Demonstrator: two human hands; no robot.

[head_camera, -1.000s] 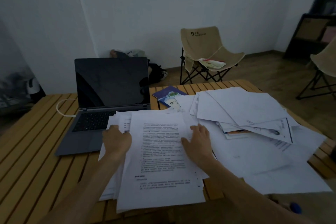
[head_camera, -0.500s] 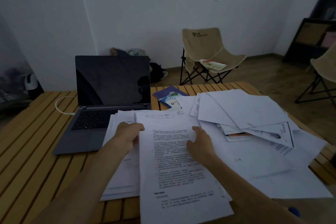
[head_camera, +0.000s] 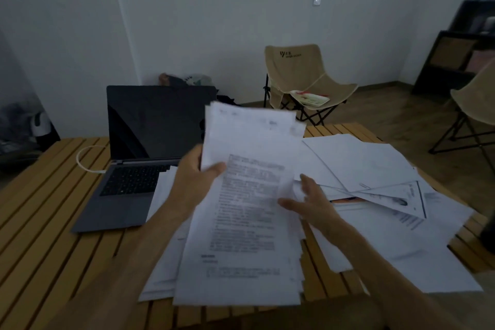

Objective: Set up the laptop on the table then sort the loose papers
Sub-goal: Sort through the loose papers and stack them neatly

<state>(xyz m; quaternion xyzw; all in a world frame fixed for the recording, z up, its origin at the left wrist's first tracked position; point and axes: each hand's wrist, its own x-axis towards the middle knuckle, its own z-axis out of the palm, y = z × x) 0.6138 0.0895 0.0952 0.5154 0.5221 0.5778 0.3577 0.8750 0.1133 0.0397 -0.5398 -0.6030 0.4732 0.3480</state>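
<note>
Head view is the only one, and it shows the left hand [head_camera: 198, 179] pinching a sheaf of papers [head_camera: 249, 185] at its left edge, thumb on the front and fingers behind, so that the top of the sheaf stands up before the laptop [head_camera: 144, 158]. The right hand [head_camera: 312, 202] is beside the sheaf's right edge with fingers spread and nearly straight; I cannot tell if it touches the paper, and it holds nothing. In my judgement the step in hand is gathering this pile, so it would be good to bring the right hand to the other edge, tap the lower edges on the wooden table [head_camera: 48, 244] until they are even, and keep the grip firm because the sheets fan apart at the bottom. Counted: one laptop, open with a dark screen, at the left of the table; one white cable [head_camera: 83, 159] beside it; two folding chairs [head_camera: 302, 80] behind; one loose heap of papers [head_camera: 375, 169] at the right, too overlapped to count.
</note>
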